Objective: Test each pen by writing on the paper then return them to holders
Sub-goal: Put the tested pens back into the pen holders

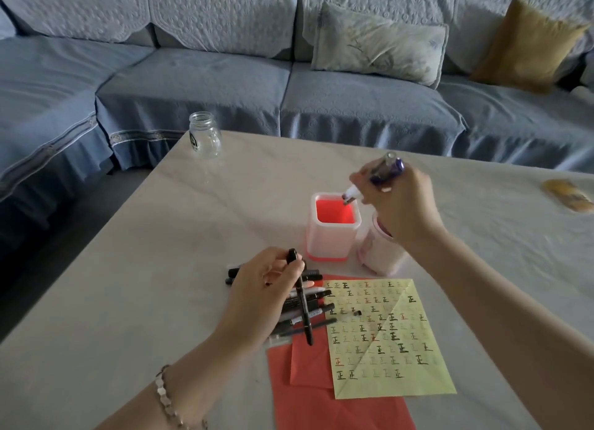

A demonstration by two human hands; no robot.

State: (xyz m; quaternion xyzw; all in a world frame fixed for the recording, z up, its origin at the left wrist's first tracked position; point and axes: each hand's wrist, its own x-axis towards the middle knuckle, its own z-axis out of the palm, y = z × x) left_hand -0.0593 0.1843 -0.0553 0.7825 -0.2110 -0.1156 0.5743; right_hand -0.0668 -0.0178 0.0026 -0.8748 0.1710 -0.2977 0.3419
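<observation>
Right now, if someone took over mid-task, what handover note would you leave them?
Right hand: holds a purple pen, tip down over the mouth of the square holder.
Left hand: grips a black marker above the pen pile beside the yellow paper.
Done: the paper carries rows of test marks.
Left: drop the purple pen in, then probably test and return the marker and pile; the square holder shows no pens yet.

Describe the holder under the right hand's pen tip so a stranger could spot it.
On the pale table before the blue sofa, two holders stand just beyond the yellow sheet. It is the left one: the square holder, glowing red inside, unlike the round pink cup beside it.
</observation>
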